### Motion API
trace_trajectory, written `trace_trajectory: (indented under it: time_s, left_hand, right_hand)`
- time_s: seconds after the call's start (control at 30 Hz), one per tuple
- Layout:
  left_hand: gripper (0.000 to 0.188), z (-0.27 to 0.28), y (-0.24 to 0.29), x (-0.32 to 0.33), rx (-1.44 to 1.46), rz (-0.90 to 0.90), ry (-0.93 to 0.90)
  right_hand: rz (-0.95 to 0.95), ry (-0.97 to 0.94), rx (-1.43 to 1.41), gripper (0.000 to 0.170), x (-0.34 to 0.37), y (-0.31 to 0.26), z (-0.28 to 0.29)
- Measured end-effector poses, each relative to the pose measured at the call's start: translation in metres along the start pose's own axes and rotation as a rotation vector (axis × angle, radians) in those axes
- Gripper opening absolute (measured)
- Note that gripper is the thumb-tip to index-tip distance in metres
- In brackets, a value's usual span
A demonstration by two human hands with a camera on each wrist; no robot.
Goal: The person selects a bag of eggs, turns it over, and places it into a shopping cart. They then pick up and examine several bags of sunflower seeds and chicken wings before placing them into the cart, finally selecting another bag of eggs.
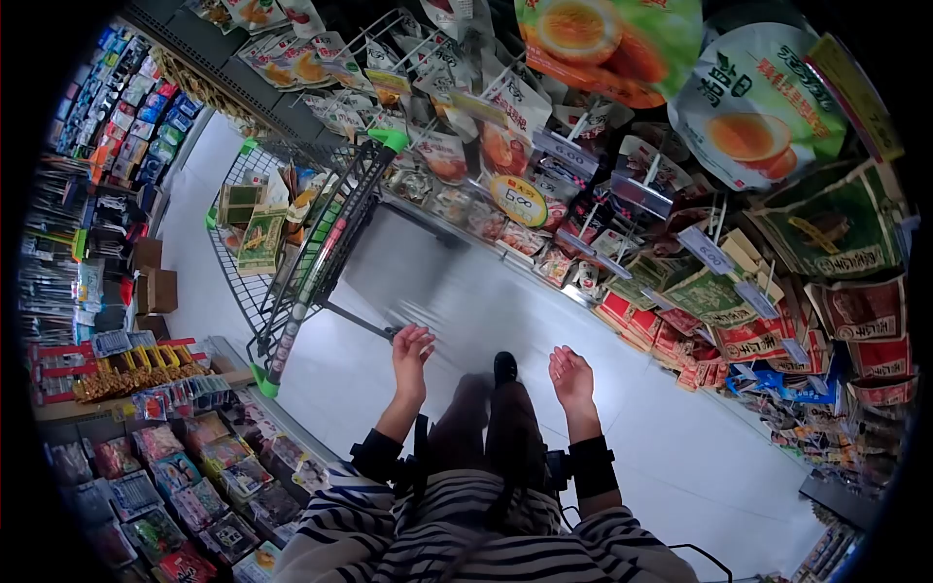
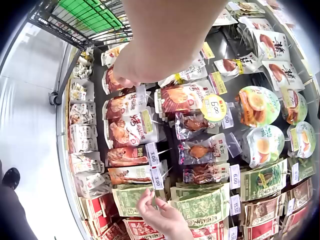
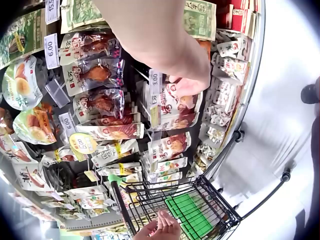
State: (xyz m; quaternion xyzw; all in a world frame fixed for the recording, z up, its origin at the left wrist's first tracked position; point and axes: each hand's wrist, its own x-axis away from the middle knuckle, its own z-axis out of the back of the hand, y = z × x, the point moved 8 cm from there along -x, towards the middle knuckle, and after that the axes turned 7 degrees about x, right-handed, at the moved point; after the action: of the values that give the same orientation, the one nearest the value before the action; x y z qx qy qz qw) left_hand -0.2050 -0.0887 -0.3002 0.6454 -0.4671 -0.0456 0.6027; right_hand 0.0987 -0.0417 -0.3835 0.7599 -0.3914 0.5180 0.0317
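Note:
My left hand [image 1: 411,364] is raised in front of my body with loosely bent fingers and holds nothing. My right hand [image 1: 571,377] is up at about the same height, also holding nothing, its fingers together. Between the hands lie floor and my legs. Nearest the left hand stands a black shopping cart [image 1: 333,233] with green corners, with several green and tan packets [image 1: 260,239] inside. In the left wrist view the right hand [image 2: 161,216] overlaps hanging green packets [image 2: 202,205]. In the right wrist view the left hand [image 3: 159,227] overlaps the cart basket.
A long rack of hanging snack packets [image 1: 505,146] with price tags [image 1: 518,199] runs along the right. Large round egg-print pouches [image 1: 768,112] jut out near my head. At the left are displays of packaged goods [image 1: 180,476] and cardboard boxes [image 1: 155,290]. Pale floor [image 1: 641,457] lies between.

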Motion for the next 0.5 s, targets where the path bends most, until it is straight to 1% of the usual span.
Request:
trace_trajectory:
  time_s: [0.13, 0.23, 0.4, 0.5]
  left_hand:
    - [0.026, -0.005, 0.001, -0.023, -0.043, -0.001, 0.023]
    - [0.023, -0.003, -0.01, -0.041, -0.049, 0.009, -0.014]
    - [0.019, 0.011, -0.025, -0.064, -0.063, 0.102, -0.049]
    - [0.018, 0.026, -0.034, -0.085, -0.137, 0.14, -0.081]
  right_hand:
    - [-0.016, 0.009, -0.019, 0.023, -0.016, 0.008, -0.005]
    - [-0.033, 0.025, -0.033, 0.023, -0.027, 0.023, -0.008]
    - [-0.04, 0.052, -0.083, 0.024, -0.044, 0.058, -0.022]
    - [-0.018, 0.078, -0.091, 0.025, -0.055, 0.081, -0.033]
